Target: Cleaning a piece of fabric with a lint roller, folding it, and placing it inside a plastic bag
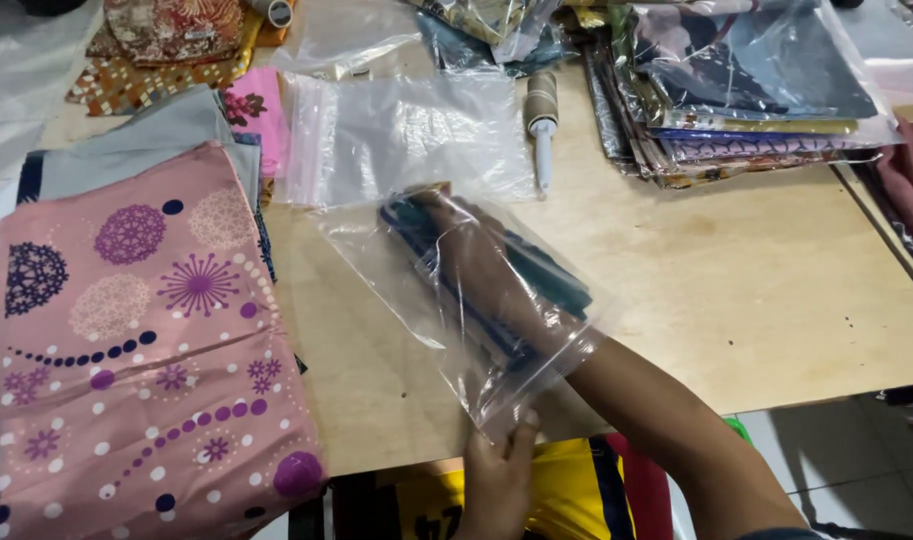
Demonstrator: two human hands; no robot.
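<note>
Right hand (474, 262): reached far and left from the near right, forearm bare, fingers extended, seen blurred through clear plastic.
Left hand (497, 470): raised at the near edge, fingers pinched together at the top, wrist cut off by the frame.

Single head-worn view, looking steeply down and forward from close above the wooden table (757, 290), near edge and floor tiles (837, 440) at bottom, fabric stacks (747, 90) along the far side.
</note>
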